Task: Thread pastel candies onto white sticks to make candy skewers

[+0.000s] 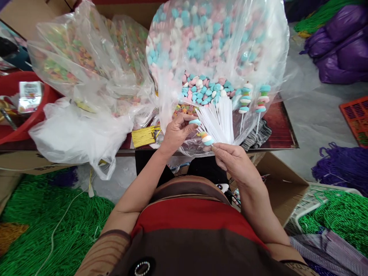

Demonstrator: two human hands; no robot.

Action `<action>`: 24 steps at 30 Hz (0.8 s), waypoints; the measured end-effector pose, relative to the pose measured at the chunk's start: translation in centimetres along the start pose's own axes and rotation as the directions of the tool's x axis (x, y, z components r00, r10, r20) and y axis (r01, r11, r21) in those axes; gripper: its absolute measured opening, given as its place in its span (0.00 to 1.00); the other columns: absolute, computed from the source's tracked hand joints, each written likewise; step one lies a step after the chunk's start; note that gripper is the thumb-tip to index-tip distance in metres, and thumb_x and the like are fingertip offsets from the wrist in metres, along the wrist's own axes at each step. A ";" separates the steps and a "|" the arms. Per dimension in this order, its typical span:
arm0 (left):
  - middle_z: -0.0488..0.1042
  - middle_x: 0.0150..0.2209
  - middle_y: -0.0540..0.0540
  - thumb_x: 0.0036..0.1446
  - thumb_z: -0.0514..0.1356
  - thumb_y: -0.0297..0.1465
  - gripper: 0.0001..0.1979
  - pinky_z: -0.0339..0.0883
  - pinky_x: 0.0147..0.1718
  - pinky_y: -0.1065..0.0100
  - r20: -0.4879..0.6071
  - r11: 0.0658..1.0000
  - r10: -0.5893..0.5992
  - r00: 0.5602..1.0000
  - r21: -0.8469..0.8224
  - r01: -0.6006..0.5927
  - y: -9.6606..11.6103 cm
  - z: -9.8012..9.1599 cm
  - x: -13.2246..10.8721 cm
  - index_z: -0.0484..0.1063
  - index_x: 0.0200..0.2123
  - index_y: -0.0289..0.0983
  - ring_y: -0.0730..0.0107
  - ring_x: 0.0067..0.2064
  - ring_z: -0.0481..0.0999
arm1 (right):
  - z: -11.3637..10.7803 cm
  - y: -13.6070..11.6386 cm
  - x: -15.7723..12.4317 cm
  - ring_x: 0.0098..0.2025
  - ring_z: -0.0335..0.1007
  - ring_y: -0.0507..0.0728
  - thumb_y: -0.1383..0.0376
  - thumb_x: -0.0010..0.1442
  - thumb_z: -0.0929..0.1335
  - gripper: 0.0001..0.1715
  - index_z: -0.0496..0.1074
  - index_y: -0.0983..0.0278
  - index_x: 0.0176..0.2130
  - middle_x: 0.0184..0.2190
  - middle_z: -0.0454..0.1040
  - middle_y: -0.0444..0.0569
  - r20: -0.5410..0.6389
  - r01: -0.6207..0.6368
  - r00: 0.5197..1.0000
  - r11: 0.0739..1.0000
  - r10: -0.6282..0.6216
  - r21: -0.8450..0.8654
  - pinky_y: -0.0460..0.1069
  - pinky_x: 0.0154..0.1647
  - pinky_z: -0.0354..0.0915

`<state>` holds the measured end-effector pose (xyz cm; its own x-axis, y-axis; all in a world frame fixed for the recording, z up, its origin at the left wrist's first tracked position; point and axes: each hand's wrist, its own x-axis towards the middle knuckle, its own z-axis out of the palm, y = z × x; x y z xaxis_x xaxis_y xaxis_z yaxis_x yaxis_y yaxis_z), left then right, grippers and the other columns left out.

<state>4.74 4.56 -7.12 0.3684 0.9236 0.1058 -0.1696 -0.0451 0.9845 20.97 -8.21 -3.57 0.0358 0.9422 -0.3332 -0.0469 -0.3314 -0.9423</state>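
Observation:
Between its thumb and fingers, my left hand [174,134] pinches a blue and white marshmallow piece [194,122]. My right hand [234,158] grips a candy skewer [207,139] near its lower end; white, blue, orange and green pieces are threaded on it, and its stick is mostly hidden. The two hands are close together but apart, over the table's front edge. Just behind them lies a fanned bundle of white sticks [221,120]. Past it, a large clear bag [258,27] opens onto loose pink, white and blue marshmallows [205,90]. Two loaded candy skewers [244,99] lie to the right.
Clear bags of colourful ring candies [69,57] stand at the left, with a white plastic bag [77,130] in front. Yellow ties [143,137] lie near my left hand. A red basin [43,119] sits far left. A cardboard box [281,184] is below the table's right side.

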 end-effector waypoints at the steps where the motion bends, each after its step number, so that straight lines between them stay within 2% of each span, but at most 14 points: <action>1: 0.78 0.35 0.50 0.49 0.74 0.49 0.20 0.69 0.41 0.69 -0.005 0.999 0.018 1.000 0.031 -0.018 0.1 0.0 -0.1 0.79 0.36 0.41 0.71 0.36 0.75 | 0.1 0.0 0.0 0.16 0.44 0.47 0.48 0.61 0.70 0.24 0.81 0.66 0.38 0.13 0.54 0.36 -0.004 0.001 1.000 1.000 -0.001 0.004 0.46 0.18 0.40; 5: 0.79 0.37 0.48 0.53 0.72 0.48 0.17 0.70 0.44 0.68 -0.044 0.984 0.094 0.995 0.155 -0.086 0.1 0.4 -0.3 0.81 0.37 0.42 0.69 0.39 0.76 | 0.8 0.1 0.2 0.17 0.45 0.47 0.48 0.62 0.69 0.24 0.81 0.65 0.40 0.13 0.55 0.36 -0.022 0.022 0.999 1.000 -0.023 -0.013 0.46 0.19 0.42; 10: 0.79 0.38 0.47 0.57 0.70 0.47 0.15 0.71 0.47 0.66 0.013 0.985 0.091 0.996 0.145 -0.092 0.1 1.1 -0.7 0.82 0.39 0.43 0.67 0.43 0.77 | 1.8 1.5 1.7 0.17 0.47 0.48 0.44 0.62 0.69 0.25 0.79 0.63 0.37 0.14 0.56 0.36 -0.111 0.096 0.989 0.995 -0.095 0.006 0.46 0.19 0.44; 13: 0.79 0.45 0.46 0.59 0.68 0.47 0.16 0.71 0.53 0.65 -0.032 0.995 0.095 0.995 0.045 -0.093 0.4 1.5 -0.9 0.81 0.44 0.46 0.65 0.50 0.77 | 1.9 2.2 2.5 0.18 0.49 0.49 0.42 0.61 0.70 0.26 0.78 0.62 0.37 0.15 0.61 0.38 -0.172 0.132 0.977 0.991 -0.130 0.003 0.46 0.19 0.44; 16: 0.78 0.53 0.47 0.60 0.66 0.51 0.22 0.74 0.49 0.64 -0.107 0.982 -0.027 0.994 -0.189 0.006 0.4 2.0 -0.9 0.76 0.53 0.48 0.65 0.51 0.79 | 2.1 2.5 2.8 0.19 0.50 0.49 0.41 0.58 0.72 0.28 0.78 0.63 0.37 0.16 0.63 0.38 -0.200 0.123 0.973 0.991 -0.111 0.047 0.46 0.19 0.45; 18: 0.79 0.51 0.46 0.58 0.65 0.53 0.25 0.75 0.46 0.64 -0.058 0.948 -0.140 0.988 -0.296 0.117 0.4 2.4 -0.9 0.75 0.53 0.46 0.63 0.50 0.80 | 2.2 2.6 2.7 0.20 0.50 0.48 0.41 0.55 0.74 0.28 0.78 0.63 0.36 0.18 0.64 0.38 -0.217 0.123 0.970 0.990 -0.107 0.065 0.46 0.19 0.45; 20: 0.81 0.44 0.45 0.58 0.66 0.54 0.24 0.76 0.44 0.64 0.021 0.921 -0.214 0.977 -0.328 0.209 0.4 2.7 -0.9 0.76 0.48 0.42 0.62 0.50 0.81 | 2.4 2.6 2.7 0.19 0.50 0.47 0.42 0.54 0.75 0.27 0.77 0.63 0.35 0.19 0.65 0.38 -0.225 0.126 0.968 0.989 -0.107 0.075 0.46 0.19 0.44; 24: 0.80 0.36 0.46 0.58 0.66 0.51 0.20 0.76 0.40 0.66 0.050 0.900 -0.230 0.972 -0.369 0.232 0.1 3.8 -1.2 0.74 0.38 0.40 0.63 0.46 0.82 | 2.6 2.9 2.5 0.17 0.49 0.46 0.44 0.54 0.76 0.25 0.72 0.62 0.31 0.18 0.65 0.37 -0.268 0.132 0.959 0.982 -0.092 0.135 0.45 0.17 0.43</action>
<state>7.76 1.99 -6.61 0.4424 0.8891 -0.1170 -0.4040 0.3141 0.8592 18.33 -6.64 -7.02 0.3057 0.9211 -0.2411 -0.1758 -0.1943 -0.9651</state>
